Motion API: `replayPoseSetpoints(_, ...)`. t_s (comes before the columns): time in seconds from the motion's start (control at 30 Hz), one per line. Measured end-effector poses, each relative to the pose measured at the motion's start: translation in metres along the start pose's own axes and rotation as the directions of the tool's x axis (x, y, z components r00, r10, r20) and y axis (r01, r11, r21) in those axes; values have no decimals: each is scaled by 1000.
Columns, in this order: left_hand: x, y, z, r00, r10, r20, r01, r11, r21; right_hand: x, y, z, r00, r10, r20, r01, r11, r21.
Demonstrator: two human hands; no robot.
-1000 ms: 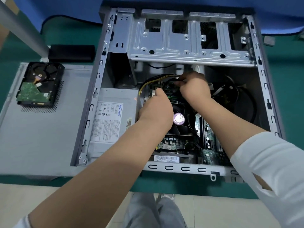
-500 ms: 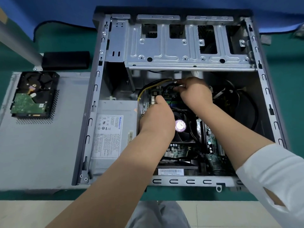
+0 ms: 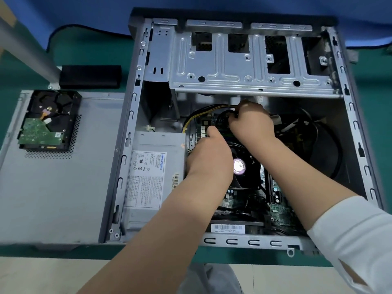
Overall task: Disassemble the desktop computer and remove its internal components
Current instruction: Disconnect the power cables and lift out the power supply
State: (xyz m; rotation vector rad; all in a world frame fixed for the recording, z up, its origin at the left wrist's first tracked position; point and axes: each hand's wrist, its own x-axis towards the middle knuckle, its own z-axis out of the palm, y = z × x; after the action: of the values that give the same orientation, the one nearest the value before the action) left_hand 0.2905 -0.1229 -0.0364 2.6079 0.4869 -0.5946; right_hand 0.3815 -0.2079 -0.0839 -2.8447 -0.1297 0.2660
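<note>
The right hand (image 3: 251,124) reaches deep into the open computer case (image 3: 135,124), its fingers curled round a black cable (image 3: 222,115) just beyond the CPU fan (image 3: 244,166). The left hand (image 3: 209,153) lies over the near-left part of that fan, knuckles up, with its thumb stretched toward the motherboard's (image 3: 277,211) far-left corner; its fingers are hidden under the hand, so I cannot tell whether they grip anything or only press down. The two hands sit close together, the right a little farther from the viewer than the left.

The case lies on its side on a green mat (image 3: 95,49), its open face up. Relative to the fan: the power supply (image 3: 152,177), with its white label, sits to the left inside the case; yellow and black wires (image 3: 197,115) arc from the far-left toward the right hand; the silver drive cage (image 3: 244,66) spans the far end of the case; a loop of black cabling (image 3: 331,149) fills the right-hand bay. A barcode sticker (image 3: 228,228) is at the near edge.

Left of the case, the removed grey side panel (image 3: 63,198) lies flat, and a hard drive (image 3: 47,120) rests on its far corner, circuit board up. A black box (image 3: 90,76) stands beyond the panel, beside a grey post (image 3: 25,45). The right arm wears a white sleeve (image 3: 356,234).
</note>
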Motion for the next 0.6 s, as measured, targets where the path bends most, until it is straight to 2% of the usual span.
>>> replayPoseSetpoints(0.13,1,2,1,1000,-10,-2,10,1000,17,-1,-6,3,999,-40,-3,40,998,-46)
replayPoseSetpoints(0.33,-1,2,2,1000,8,-7,-8,1000,22,2,0,0,1000,-13,25,12,999,48)
replayPoseSetpoints(0.5,1,1,1,1000,-1,2,1,1000,10,-1,-6,1,990,-141,-17,138,983,-118)
replayPoseSetpoints(0.6,0,2,1,1000,7,-8,-7,1000,16,0,-4,1,987,-158,-2,157,981,-110)
